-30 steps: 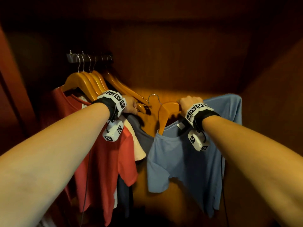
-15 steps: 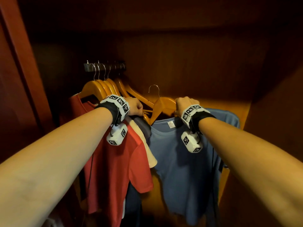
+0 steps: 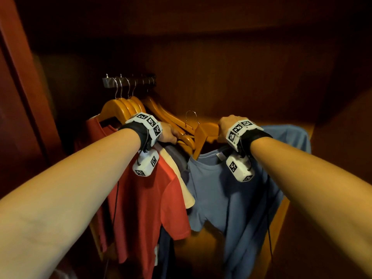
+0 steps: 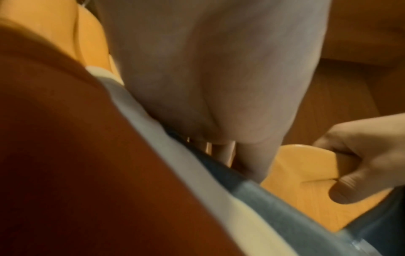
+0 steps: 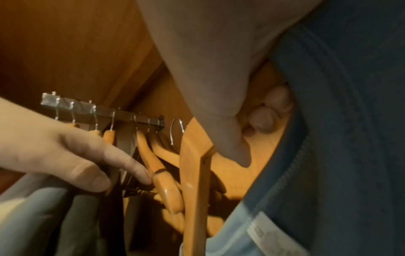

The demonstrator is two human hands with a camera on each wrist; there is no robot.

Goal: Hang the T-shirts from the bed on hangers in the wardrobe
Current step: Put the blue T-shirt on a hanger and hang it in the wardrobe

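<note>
Blue T-shirt (image 3: 231,198) hangs on a wooden hanger (image 3: 205,131) that my right hand (image 3: 226,127) grips by its shoulder, inside the wardrobe (image 3: 221,67), just to the right of the clothes already on the rail (image 3: 128,81). From the head camera I see the hanger's metal hook (image 3: 192,116) standing free in the air, below and to the right of the rail's far end, not on it. My left hand (image 3: 170,133) rests against the packed hangers beside a red T-shirt (image 3: 145,198), a cream one and a dark one, but this view hides its fingers behind the wrist.

The right wrist camera fills that in: the left hand (image 5: 65,155) has its fingers (image 5: 131,166) extended, the tips touching a bare wooden hanger arm and holding nothing. It also shows the right fingers (image 5: 269,110) curled round the wood with the thumb pressed on the front, the blue collar just beside them, and the hook (image 5: 176,131) just past the rail's end (image 5: 100,110).

The left wrist camera is blurred; it shows the right hand (image 4: 361,155) pinching the hanger (image 4: 306,181) above the shirt's collar.
</note>
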